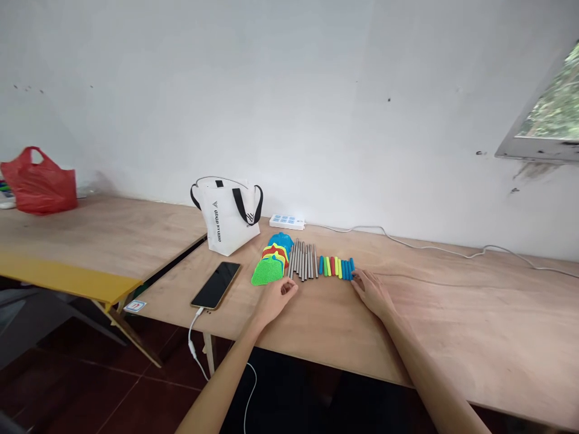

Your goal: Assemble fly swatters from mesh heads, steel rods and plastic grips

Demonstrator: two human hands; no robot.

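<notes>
My left hand (274, 298) rests on the table just in front of the fly swatter heads and the metal rods, fingers loosely curled, with nothing visible in it. The mesh fly swatter heads (268, 271), green, red, yellow and blue, overlap in a fanned stack. To their right lie several thin grey metal rods (304, 260), side by side. A row of short coloured tubes (332, 267) follows, in blue, green, red and yellow. At the row's right end my right hand (371, 292) lies with fingers stretched out, fingertips at the last blue tubes; whether they touch is unclear.
A phone (216, 285) on a white cable lies left of the swatter heads. Behind it stands a white bag (228, 223) with black handles. A power strip (286, 222) sits by the wall, its cord running right. A red plastic bag (40, 184) is on the left table.
</notes>
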